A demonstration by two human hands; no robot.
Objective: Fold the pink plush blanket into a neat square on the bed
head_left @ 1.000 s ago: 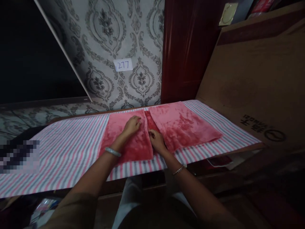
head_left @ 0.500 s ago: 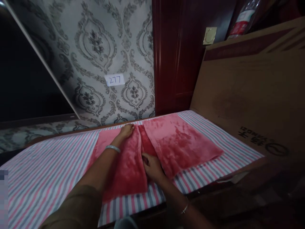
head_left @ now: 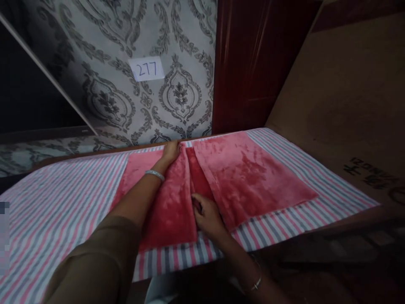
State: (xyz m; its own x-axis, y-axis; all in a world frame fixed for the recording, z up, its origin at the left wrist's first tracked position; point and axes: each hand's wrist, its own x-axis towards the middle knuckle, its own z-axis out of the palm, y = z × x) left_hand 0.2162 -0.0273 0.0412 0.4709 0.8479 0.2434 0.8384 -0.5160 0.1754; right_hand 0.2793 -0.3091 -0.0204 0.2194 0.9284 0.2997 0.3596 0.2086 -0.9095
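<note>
A pinkish-red plush cloth (head_left: 253,177) lies on the striped tablecloth, its two sides folded inward so that a narrow, darker strip shows between them. My left hand (head_left: 171,152) is closed at the far end of the left flap's inner edge, near the wall. Lower on that same edge, my right hand (head_left: 207,214) pinches the plush between thumb and fingers. The right flap lies flat beside my right hand. Parts of the left flap are hidden under my left forearm.
The striped tablecloth (head_left: 79,202) covers a table against a patterned wall (head_left: 180,93) bearing a paper marked 277 (head_left: 146,69). A dark screen (head_left: 31,84) stands at left. A large cardboard box (head_left: 341,101) rises at right, next to a dark red panel (head_left: 247,63).
The view has tilted down and come closer, so the bottle and wall switch are out of sight. Both hands keep their places on the left flap's edge.
</note>
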